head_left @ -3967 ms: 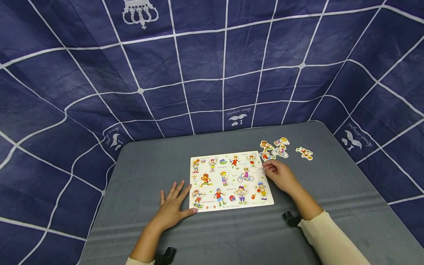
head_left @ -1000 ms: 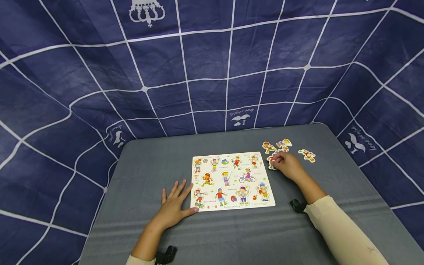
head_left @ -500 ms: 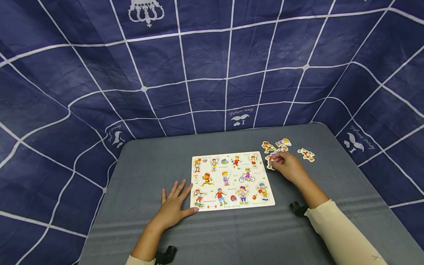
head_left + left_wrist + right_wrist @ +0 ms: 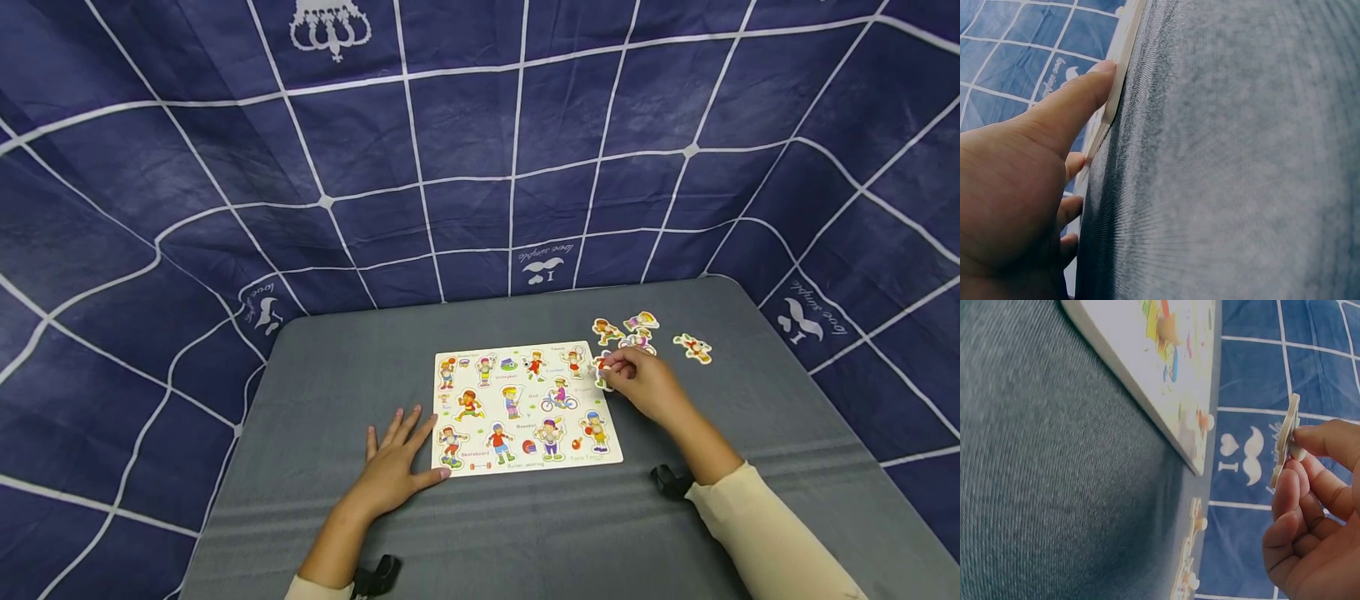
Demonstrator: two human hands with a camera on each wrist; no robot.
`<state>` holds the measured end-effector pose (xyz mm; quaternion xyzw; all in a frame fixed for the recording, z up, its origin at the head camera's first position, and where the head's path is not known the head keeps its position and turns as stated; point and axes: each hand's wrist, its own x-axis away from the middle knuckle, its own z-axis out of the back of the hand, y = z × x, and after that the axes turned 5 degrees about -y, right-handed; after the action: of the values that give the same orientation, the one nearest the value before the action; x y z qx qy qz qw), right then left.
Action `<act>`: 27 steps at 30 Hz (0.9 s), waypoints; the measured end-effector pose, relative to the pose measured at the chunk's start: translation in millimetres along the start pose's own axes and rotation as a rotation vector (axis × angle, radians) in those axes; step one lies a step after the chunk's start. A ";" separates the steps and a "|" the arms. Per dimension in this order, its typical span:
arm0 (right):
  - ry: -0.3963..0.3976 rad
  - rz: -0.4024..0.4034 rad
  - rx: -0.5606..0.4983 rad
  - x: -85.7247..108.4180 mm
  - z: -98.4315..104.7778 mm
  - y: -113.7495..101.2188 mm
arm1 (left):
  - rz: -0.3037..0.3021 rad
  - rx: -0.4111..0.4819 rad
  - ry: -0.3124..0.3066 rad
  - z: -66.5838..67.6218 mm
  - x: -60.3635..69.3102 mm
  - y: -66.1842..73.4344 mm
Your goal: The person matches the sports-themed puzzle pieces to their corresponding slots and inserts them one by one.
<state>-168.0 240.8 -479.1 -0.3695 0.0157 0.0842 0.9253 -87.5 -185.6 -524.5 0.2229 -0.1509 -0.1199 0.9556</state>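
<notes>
My left hand (image 4: pixel 390 479) lies spread on the table at the left edge of a white puzzle board (image 4: pixel 487 417). In the left wrist view its thumb touches the side of the board (image 4: pixel 1127 53). Between thumb and fingertips, my right hand (image 4: pixel 648 387) pinches a puzzle piece (image 4: pixel 601 374) shaped like a child in red. The right wrist view shows this thin piece (image 4: pixel 1283 442) upright, held by its small knob (image 4: pixel 1297 452). It is just off the board's upper right edge and appears lifted. Figures of children at sports cover the board.
Beyond the right hand lie a runner piece (image 4: pixel 607 332), a golfer piece (image 4: pixel 642 321) and a bicycle piece (image 4: pixel 639 339). Another loose piece (image 4: pixel 693 348) sits farther right. A grey cloth (image 4: pixel 525 533) covers the table, and a blue checked curtain (image 4: pixel 465 208) stands behind it.
My right hand went from the board's edge to the loose pieces and took hold of the child piece in red. In the last half second it moved slightly left with it. The left hand stayed put.
</notes>
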 end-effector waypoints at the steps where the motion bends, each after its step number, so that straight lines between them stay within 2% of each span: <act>1: 0.001 0.006 -0.007 0.9 -0.4 -1.3 | 0.000 -0.002 -0.001 0.0 -0.2 0.0; 9: 0.007 0.069 -0.069 7.3 -6.8 -13.0 | 0.001 -0.009 -0.004 -0.6 -0.7 -0.4; 19: 0.004 0.073 -0.086 18.9 -21.5 -29.4 | -0.005 -0.014 0.003 -0.4 -0.4 -1.8; 27: -0.048 0.082 -0.162 26.1 -35.2 -39.7 | -0.007 -0.004 -0.005 0.5 0.0 -1.0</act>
<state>-134.4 192.1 -480.0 -0.4399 0.0020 0.1319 0.8883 -87.9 -186.6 -524.5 0.2210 -0.1524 -0.1243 0.9553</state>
